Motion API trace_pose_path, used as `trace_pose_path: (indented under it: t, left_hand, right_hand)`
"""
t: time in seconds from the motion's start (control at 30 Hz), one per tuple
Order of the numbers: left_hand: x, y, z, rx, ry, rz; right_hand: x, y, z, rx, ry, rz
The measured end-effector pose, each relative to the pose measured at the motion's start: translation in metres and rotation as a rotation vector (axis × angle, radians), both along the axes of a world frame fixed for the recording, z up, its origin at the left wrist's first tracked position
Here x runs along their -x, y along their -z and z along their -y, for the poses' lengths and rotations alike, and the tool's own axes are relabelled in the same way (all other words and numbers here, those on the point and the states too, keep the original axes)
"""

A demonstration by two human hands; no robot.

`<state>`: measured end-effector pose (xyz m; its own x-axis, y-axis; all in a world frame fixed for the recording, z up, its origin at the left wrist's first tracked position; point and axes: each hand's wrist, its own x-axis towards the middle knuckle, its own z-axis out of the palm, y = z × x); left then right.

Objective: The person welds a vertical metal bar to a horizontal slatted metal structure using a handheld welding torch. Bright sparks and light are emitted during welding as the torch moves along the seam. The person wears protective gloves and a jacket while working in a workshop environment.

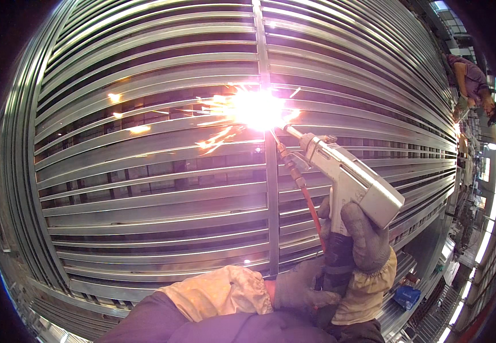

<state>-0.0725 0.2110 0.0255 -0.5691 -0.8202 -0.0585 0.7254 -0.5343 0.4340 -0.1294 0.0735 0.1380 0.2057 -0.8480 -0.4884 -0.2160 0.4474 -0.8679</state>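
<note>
A silver handheld welding gun points up and left, its nozzle ending in a blinding white-pink glare. My gloved right hand is closed around its grip. Lower down, my gloved left hand has its fingers curled at the dark lower end of the handle. A thin red tube runs up beside the gun to a copper-coloured fitting near the tip. Under the glare lies a metal frame of parallel bars, at its upright middle bar. The exact contact spot is hidden by the glare.
Orange sparks fly left over the bars. At the far right another person bends over the frame's edge, near a second bright spot. A blue object lies at the lower right, beside more stacked metal bars.
</note>
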Motion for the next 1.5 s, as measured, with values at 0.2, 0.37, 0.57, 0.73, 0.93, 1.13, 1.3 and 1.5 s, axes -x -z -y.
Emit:
trace_pose_path:
  t: [0.2,0.37,0.57,0.73,0.93,1.13,1.3,1.5]
  left_hand:
    - [-0.006,-0.003,0.004,-0.004,0.094,0.018]
    - [-0.002,-0.003,0.002,-0.008,0.041,-0.007]
    - [-0.002,0.001,-0.002,-0.005,0.151,0.034]
    - [-0.007,-0.009,0.003,-0.025,0.079,0.013]
    - [-0.008,-0.013,0.005,0.001,0.044,0.017]
    - [-0.001,0.003,-0.002,0.084,0.194,0.156]
    - [-0.001,0.001,-0.001,0.032,0.184,0.006]
    - [-0.001,0.002,-0.004,0.062,0.191,0.064]
  right_hand:
    - [0.008,0.001,0.001,0.003,-0.042,-0.040]
    - [0.009,0.005,-0.001,-0.003,-0.039,0.023]
    - [0.010,0.003,-0.002,-0.001,-0.052,0.011]
    - [0.008,0.002,-0.003,-0.023,-0.019,-0.005]
    - [0.017,0.005,-0.008,0.034,-0.043,-0.180]
    - [0.020,0.006,-0.008,-0.001,-0.054,-0.131]
    - [0.015,-0.001,-0.010,-0.032,-0.006,-0.175]
    - [0.023,0.009,-0.016,0.004,0.018,-0.223]
